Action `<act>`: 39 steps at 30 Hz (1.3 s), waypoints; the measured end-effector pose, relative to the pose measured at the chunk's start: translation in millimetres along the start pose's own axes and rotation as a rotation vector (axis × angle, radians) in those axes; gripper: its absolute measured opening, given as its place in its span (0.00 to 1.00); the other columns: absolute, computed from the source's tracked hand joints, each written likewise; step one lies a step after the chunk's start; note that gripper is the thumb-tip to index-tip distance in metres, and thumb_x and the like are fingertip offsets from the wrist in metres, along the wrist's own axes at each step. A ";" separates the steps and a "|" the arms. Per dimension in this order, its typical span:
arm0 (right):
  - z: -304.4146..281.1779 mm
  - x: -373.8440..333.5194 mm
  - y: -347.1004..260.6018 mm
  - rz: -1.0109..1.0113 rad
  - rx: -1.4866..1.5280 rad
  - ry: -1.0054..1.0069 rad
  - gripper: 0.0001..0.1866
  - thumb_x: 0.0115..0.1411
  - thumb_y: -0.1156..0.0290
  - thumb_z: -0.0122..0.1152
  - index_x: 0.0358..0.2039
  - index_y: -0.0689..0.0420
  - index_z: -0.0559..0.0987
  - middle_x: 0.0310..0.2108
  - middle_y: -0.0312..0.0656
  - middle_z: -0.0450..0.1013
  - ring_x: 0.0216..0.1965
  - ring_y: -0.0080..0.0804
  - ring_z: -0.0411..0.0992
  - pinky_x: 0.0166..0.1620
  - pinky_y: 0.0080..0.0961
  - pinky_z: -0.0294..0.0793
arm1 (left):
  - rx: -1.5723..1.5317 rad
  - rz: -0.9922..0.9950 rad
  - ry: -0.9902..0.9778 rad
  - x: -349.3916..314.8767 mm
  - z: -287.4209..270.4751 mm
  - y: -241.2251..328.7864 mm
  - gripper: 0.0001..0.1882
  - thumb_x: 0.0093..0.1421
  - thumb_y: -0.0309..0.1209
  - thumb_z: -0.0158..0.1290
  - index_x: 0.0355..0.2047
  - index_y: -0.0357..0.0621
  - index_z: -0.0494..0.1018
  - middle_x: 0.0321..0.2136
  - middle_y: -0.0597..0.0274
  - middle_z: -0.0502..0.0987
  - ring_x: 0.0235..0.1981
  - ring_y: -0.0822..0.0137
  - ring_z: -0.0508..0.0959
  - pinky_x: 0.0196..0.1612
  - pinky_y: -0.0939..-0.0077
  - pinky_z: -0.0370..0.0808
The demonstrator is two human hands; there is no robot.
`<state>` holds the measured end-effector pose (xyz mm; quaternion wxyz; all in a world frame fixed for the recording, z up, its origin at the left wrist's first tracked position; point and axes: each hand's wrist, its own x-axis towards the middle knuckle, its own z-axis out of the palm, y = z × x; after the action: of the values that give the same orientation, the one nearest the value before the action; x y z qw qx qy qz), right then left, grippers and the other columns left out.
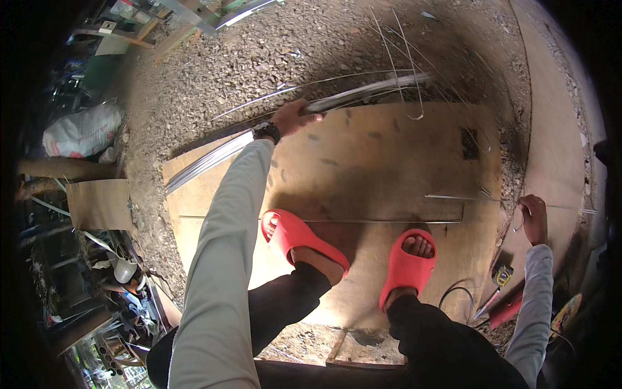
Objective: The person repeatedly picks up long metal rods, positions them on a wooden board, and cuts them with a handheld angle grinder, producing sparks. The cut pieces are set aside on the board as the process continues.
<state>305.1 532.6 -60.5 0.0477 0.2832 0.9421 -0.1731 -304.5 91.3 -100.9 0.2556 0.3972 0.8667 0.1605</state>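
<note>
My left hand (293, 121), below a dark wristwatch (266, 132), closes over a bundle of thin silvery metal wires (210, 159) lying along the far edge of a plywood sheet (363, 155). Its thumb sticks out to the right; the fingertips are partly hidden. At the far right, my right hand (534, 219) pinches a thin wire. A narrow wire loop (518, 220) hangs beside its fingers, and a straight wire (463, 197) runs crosswise near it. A longer bent wire (363, 222) lies across the plywood in front of my red slippers (304, 240).
Loose bent wires (407, 71) spread over gravel (227, 78) beyond the sheet. A yellow-black tape measure (502, 275) and a black cable loop (457, 297) lie at the lower right. Left stand a white sack (83, 131), a small board (98, 204) and clutter. Metal bars (194, 14) cross the top.
</note>
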 end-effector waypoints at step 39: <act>-21.3 0.0 -46.2 -0.046 0.103 -0.045 0.08 0.60 0.77 0.58 0.40 0.60 0.80 0.41 0.46 0.77 0.47 0.48 0.73 0.54 0.39 0.70 | 0.338 0.077 -0.184 64.6 -24.9 40.2 0.41 0.70 0.65 0.34 0.58 0.39 0.70 0.54 0.43 0.76 0.58 0.44 0.74 0.60 0.47 0.69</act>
<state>279.8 504.1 -26.8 0.0505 0.2595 0.9369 -0.2285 -330.0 164.6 -81.6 0.2569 0.4804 0.8385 -0.0145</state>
